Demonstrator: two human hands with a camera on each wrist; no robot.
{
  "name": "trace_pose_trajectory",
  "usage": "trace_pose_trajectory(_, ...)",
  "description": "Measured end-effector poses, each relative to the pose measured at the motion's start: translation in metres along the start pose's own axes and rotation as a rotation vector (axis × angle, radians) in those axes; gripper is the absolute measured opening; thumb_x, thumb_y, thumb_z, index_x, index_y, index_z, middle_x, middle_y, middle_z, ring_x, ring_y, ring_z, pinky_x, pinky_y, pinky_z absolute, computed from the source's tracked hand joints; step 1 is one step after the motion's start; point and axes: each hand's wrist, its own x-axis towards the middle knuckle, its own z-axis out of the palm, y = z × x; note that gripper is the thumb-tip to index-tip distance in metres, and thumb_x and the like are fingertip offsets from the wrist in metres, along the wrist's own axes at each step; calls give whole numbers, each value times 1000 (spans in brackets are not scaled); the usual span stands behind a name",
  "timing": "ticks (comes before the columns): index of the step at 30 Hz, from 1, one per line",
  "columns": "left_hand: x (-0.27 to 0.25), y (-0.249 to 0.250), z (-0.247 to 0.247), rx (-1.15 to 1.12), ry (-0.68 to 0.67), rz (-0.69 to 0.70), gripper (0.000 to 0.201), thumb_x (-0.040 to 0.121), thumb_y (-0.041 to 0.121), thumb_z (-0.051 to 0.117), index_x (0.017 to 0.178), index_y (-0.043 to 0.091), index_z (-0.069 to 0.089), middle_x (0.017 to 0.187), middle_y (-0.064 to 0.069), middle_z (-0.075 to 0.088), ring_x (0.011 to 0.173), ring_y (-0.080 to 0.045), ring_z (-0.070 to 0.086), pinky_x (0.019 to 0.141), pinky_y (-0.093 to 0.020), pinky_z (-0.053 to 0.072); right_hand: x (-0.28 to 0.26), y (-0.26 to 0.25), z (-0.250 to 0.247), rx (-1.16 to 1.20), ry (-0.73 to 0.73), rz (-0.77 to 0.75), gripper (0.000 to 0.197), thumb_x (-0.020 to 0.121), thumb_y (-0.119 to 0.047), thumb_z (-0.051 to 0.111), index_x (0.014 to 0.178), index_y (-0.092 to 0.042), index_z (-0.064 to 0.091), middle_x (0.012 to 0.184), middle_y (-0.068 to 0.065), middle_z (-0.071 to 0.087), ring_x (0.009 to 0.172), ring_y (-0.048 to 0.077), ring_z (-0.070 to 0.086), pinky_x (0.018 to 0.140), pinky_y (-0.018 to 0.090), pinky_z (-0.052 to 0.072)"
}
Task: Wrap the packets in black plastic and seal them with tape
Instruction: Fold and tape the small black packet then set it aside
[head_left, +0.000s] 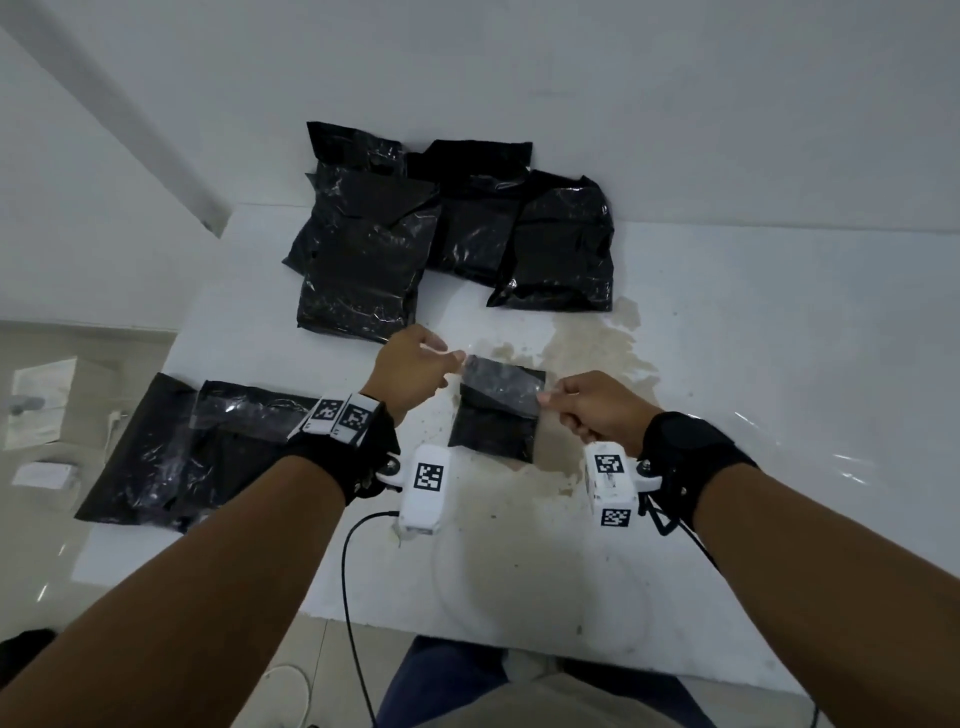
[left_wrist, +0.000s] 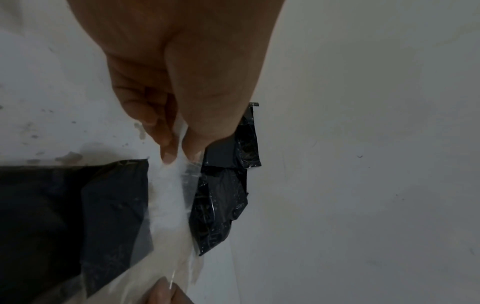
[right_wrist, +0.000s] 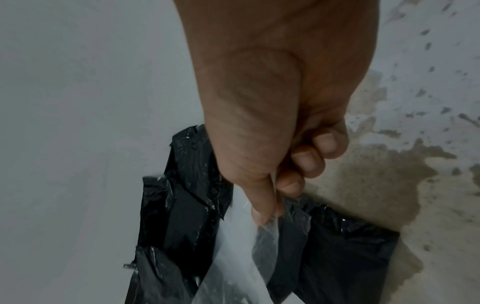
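A small black-wrapped packet lies on the white table between my hands. Above its upper part a strip of clear tape is stretched. My left hand pinches the strip's left end between thumb and fingers. My right hand pinches its right end. In the left wrist view the tape runs from my left hand past the black packet. The right wrist view shows my right hand pinching the tape over the packet.
Several wrapped black packets are piled at the back of the table against the wall. Another black bag with tape across it lies at the left edge. A brown stain marks the table. Cables hang below my wrists.
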Motion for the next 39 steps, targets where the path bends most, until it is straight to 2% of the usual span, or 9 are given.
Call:
trace_pose_trajectory(7,18,9,7,23,-92,44,23,81,37,72,88,23,55,103,-5,67,100,-23,64,89,-43,54,-3,2,-4,116,178,21,16,95,-21,65,84,-11,59,61,-3,40,44,8,25,39,20,25)
trace_pose_trajectory(10,18,12,11,-63,-134,67,20,87,26,70,93,20,52,106,-12,69,101,-24,67,93,-41,53,-4,0,-10,126,182,35,13,96,-24,64,91,-12,62,62,-6,41,49,11,24,42,21,23)
trace_pose_trajectory(14,14,8,16,-194,-191,53,20,94,13,64,99,18,46,108,-18,69,90,-25,73,86,-39,57,-7,1,-14,43,234,18,15,98,-28,59,97,-14,65,81,-5,56,64,15,38,51,23,33)
trace_pose_trajectory(17,12,5,21,-212,-215,27,20,96,12,60,103,19,43,113,-20,65,89,-28,74,83,-39,59,-4,2,-12,84,379,-54,25,97,-26,62,97,-2,64,96,-1,60,78,15,53,63,25,45)
trace_pose_trajectory(21,12,4,21,-159,-121,79,17,96,13,61,102,16,46,112,-17,63,89,-27,72,76,-37,60,2,2,-13,136,433,-105,26,92,-19,69,87,7,65,83,9,64,75,17,59,73,30,52)
trace_pose_trajectory(25,14,-1,11,-141,26,126,13,86,24,69,84,21,57,90,-3,64,92,-30,69,89,-49,56,2,-3,-12,252,300,-77,22,92,-11,68,100,9,66,73,8,63,65,16,59,71,30,59)
trace_pose_trajectory(29,13,1,2,-259,47,100,9,91,9,67,88,7,59,90,-15,64,78,-24,71,79,-34,59,0,-8,-13,287,147,19,23,89,-12,72,111,-8,64,72,7,64,62,14,59,67,30,61)
trace_pose_trajectory(32,12,0,-2,-297,12,87,9,91,4,67,88,4,59,84,-15,61,67,-16,69,68,-22,56,-1,-9,-15,309,135,59,23,89,-13,72,105,1,65,72,8,64,58,13,58,62,27,59)
trace_pose_trajectory(39,3,-4,1,-297,5,49,9,91,5,68,88,4,59,83,-11,65,65,-11,70,61,-19,54,-7,-8,-17,317,167,49,16,94,-15,66,94,1,64,71,9,62,54,13,55,56,25,57)
